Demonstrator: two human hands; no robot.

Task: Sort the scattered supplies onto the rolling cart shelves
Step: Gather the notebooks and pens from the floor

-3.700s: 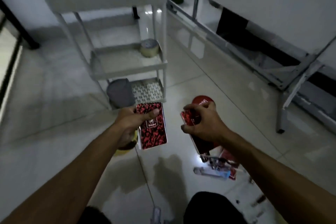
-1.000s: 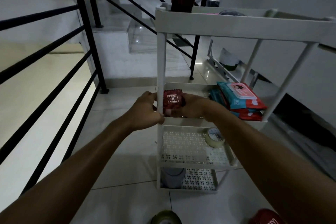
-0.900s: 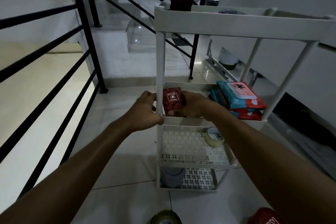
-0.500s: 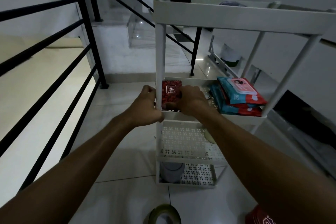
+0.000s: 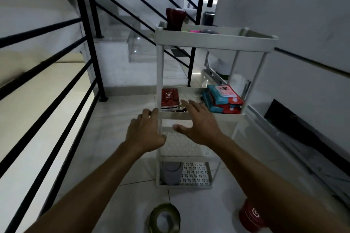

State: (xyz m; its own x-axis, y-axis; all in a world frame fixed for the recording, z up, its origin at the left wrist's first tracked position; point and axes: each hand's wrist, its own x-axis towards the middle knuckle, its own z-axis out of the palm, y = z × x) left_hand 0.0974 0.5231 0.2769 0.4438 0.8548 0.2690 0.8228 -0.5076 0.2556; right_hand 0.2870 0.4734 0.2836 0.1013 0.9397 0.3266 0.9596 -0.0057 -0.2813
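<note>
Right hand [image 5: 198, 125] spread flat, fingers apart, gripping nothing, hovering at the front rim of the second shelf of the white rolling cart [image 5: 214, 40]; left hand [image 5: 144, 131] also empty, fingers loosely extended, fingertips at the cart's front-left post, though we cannot tell whether they touch it. We note the red patterned packet [image 5: 169, 98] standing on the second shelf, in its left front corner, apart from both hands; something small and dark lies just beside its base, half covered by our right fingers, not identifiable. Stacked teal-and-red wipe packs [image 5: 223, 98] on the same shelf, right side. Top shelf: a dark red container [image 5: 175, 18] at the left corner; other contents mostly hidden by the shelf wall. Third shelf largely behind our hands; grey cylinder [image 5: 171, 173] on the bottom shelf. On the floor: a tape roll [image 5: 164, 218] and a red tin [image 5: 251, 217], the tin partly covered by our right forearm.
</note>
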